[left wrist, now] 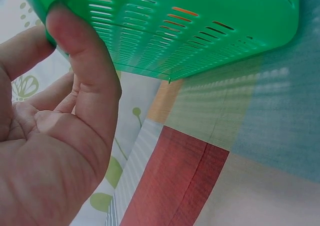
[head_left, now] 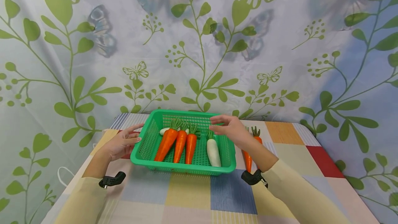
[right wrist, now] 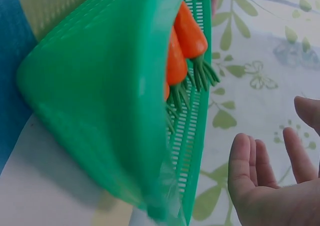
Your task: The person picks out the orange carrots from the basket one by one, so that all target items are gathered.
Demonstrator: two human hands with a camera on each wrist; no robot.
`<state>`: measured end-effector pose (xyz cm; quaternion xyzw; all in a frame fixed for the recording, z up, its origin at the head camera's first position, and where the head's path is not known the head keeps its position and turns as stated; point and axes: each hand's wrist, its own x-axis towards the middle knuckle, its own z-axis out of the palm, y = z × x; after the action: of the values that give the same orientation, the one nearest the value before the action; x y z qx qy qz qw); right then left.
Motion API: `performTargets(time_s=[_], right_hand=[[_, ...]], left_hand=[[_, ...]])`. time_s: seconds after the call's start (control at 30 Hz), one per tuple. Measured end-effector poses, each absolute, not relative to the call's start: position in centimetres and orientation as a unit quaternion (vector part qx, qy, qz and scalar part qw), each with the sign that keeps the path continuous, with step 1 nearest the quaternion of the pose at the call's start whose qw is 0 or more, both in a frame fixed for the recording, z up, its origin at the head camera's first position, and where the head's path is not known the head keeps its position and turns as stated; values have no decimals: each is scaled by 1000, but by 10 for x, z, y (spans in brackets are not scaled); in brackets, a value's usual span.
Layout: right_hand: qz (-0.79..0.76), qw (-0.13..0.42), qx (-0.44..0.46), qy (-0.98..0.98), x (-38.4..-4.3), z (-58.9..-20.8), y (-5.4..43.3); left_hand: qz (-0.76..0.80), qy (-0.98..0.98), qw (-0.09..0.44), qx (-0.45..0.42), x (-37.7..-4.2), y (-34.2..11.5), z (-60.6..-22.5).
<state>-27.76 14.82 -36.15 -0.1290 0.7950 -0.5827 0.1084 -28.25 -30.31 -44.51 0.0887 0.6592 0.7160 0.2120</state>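
Observation:
A green plastic basket [head_left: 183,168] holds several orange carrots [head_left: 168,144] with green tops, lying side by side at its left. To the right inside it lies a white radish [head_left: 213,151] with a green top; white ends of something similar show behind the carrots, mostly hidden. My left hand [head_left: 124,144] is at the basket's left rim, and in the left wrist view its thumb [left wrist: 82,60] and a finger pinch that rim. Above the basket's back right corner is my right hand [head_left: 230,130], fingers loosely extended. The right wrist view shows it apart from the basket, holding nothing.
More carrots [head_left: 248,160] lie on the table right of the basket, partly covered by my right forearm. A patchwork cloth [head_left: 192,196] covers the table. Behind it hangs a leaf-patterned curtain [head_left: 174,89]. A white cord [head_left: 62,179] loops at the table's left edge.

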Motion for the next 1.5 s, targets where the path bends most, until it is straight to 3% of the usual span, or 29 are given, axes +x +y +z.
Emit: performTargets(time_s=[0.53,1.23,1.5], right_hand=[[-572,159,-102,798,-294,-366,113],[-536,298,-85,786,-331,-376,99],[-528,308,-72,788,-340,-388,95]], left_hand=[[716,659,211,94,-282,-303,-445],[713,665,207,83,-283,-304,-446],[715,658,210,107,-283,-305,-446]])
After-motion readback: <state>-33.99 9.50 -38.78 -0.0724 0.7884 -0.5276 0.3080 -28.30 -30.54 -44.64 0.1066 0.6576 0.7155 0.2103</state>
